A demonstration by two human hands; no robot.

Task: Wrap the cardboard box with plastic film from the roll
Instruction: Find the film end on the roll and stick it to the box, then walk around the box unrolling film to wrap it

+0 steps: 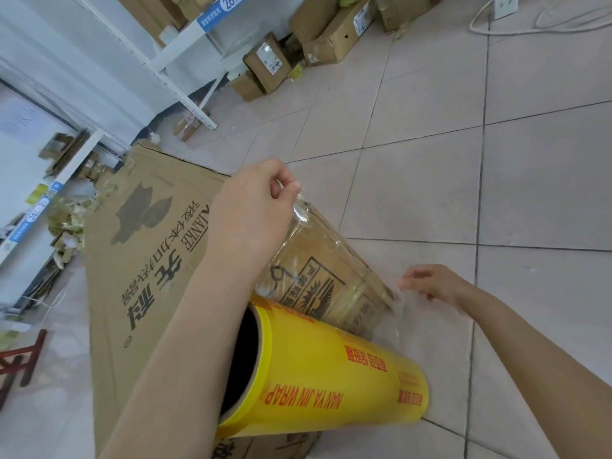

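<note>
A large brown cardboard box (149,246) with dark printed characters stands on the tiled floor. A yellow roll of plastic film (331,376) lies against its near side. Clear film (331,270) stretches from the roll over the box's right face. My left hand (255,207) pinches the film's upper corner at the box's top edge. My right hand (430,284) pinches the film's lower edge near the box's right corner, low by the floor.
White metal shelving (185,94) with blue number tags runs along the left and back. Several cardboard parcels (318,38) lie piled on the floor at the back. A white cable (543,24) trails at the top right. A red stool leg (29,356) shows at the left.
</note>
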